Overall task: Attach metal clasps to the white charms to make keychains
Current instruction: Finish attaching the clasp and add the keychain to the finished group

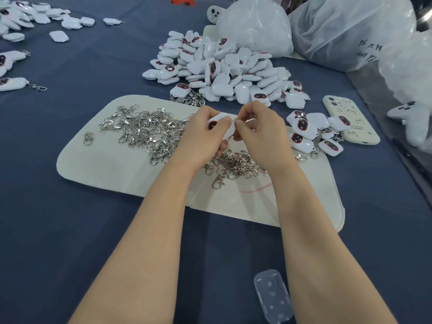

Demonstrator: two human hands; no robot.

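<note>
- Head view: the left hand [201,133] is curled round one white charm [216,122] and holds it just above the far side of the white mat [105,164].
- The right hand [259,129] touches the left hand. Its fingertips pinch something small and shiny at the edge of that charm.
- It looks like a clasp [234,122], but the fingers hide most of it. I cannot tell if it is hooked on yet.
- My guess is that this charm is in the middle of getting its clasp.
- On the mat, to the left of the hands, lies a heap of loose clasps [145,129]. A smaller bunch of clasps [233,164] lies on the mat just under the hands.
- Past the far edge of the mat sits a big pile of charms [222,69]. Most show no clasp, so these look like the ones left to do.
- At the right end of the mat is a small group of keychains [311,134], charms with clasps on them. They lie just beside a phone [350,120].
- Far to the left of the mat, on the blue cloth [70,230], lie other keychains [14,84] with clasps showing.
- Some are done, but the pile still to do is much bigger. I think a lot of work is left.
- Plastic bags [257,24] sit behind the big pile, well away from the mat.
</note>
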